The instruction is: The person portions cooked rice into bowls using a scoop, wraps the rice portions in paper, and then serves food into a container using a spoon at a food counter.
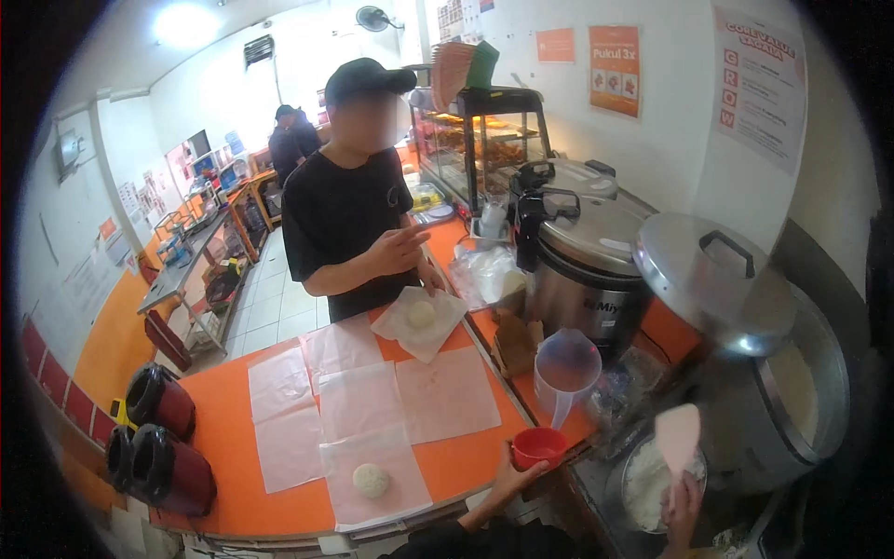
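A small red bowl (540, 447) is held in my left hand (515, 475) at the right end of the orange table; I cannot see its contents clearly. My right hand (681, 504) grips a pale rice paddle (677, 440) by its handle, blade upward. Below the paddle, a metal pot (623, 482) contains white rice (646, 482). On the nearest sheet of white paper (408, 496) lies a rounded mound of rice (371, 481). Another mound of rice (421, 315) rests on paper near the person standing across the table.
The orange table (230, 447) carries several paper sheets and dark red containers (171, 468) at the left. A clear measuring jug (567, 370), rice cookers (583, 279) and a large pot (831, 405) with a tilted lid (716, 279) crowd the right. A person (349, 209) stands opposite.
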{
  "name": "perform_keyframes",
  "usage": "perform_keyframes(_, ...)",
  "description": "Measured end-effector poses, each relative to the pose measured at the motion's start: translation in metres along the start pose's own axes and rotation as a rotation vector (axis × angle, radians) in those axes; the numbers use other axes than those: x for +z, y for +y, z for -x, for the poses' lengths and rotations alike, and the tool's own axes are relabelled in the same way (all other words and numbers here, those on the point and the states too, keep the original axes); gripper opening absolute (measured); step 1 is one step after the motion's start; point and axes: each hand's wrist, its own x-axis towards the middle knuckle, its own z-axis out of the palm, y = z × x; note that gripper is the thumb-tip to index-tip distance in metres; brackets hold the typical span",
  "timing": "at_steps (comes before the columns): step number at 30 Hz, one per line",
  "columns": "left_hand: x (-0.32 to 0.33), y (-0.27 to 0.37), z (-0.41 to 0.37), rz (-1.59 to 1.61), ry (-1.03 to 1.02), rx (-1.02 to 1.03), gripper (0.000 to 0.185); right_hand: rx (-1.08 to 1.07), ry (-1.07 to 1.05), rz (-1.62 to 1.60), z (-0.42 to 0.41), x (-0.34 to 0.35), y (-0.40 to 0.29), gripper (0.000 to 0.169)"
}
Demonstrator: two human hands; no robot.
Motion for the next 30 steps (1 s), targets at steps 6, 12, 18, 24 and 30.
perform_keyframes(6,0.004,-0.031,-0.01,-0.224,-0.057,0.121,0.087,-0.011,0.058,0.027,0.001,-0.003,-0.037,0.031)
perform_keyframes(12,0.041,0.038,-0.006,-0.294,-0.41,0.098,0.088,0.07,0.297,0.711,0.045,-0.037,-0.056,0.029)
perform_keyframes(18,0.16,0.035,-0.005,-0.693,-0.729,0.439,0.076,0.296,0.416,0.53,0.098,-0.066,-0.001,0.025)
perform_keyframes(24,0.19,0.004,-0.002,-0.785,-0.77,0.47,0.078,0.423,0.26,0.197,0.062,-0.066,0.032,0.022)
perform_keyframes(30,0.193,-0.005,0.012,-0.749,-0.638,0.381,0.081,0.652,0.203,-0.473,0.035,-0.078,0.038,0.022)
